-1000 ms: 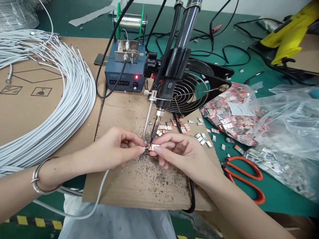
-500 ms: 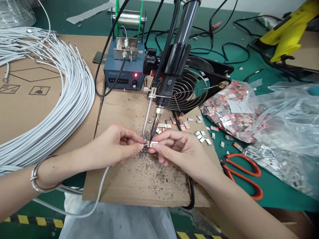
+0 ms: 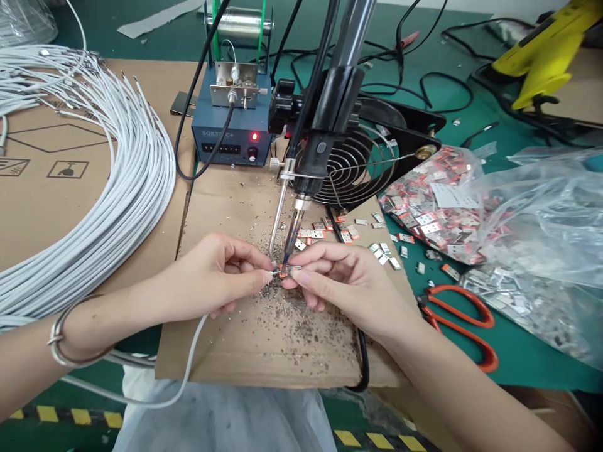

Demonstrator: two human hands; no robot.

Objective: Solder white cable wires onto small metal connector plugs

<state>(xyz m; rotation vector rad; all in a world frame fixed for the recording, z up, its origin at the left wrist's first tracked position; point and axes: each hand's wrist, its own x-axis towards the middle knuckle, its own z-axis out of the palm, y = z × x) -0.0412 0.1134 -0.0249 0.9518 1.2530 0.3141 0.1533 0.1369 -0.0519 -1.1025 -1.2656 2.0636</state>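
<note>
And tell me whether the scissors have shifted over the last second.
No. Against the fan, the scissors keep their place; both sit a little higher in the picture, as the whole view shifted.

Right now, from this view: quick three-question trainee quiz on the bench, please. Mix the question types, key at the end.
1. True or false: the red light on the blue box is lit.

2. What is the right hand holding?
A) the wire spool
B) a small metal-and-orange piece
C) the yellow tool

3. Short answer: which hand is nearer the pale cable bundle?

Key: 1. True. 2. B. 3. The left hand.
</note>
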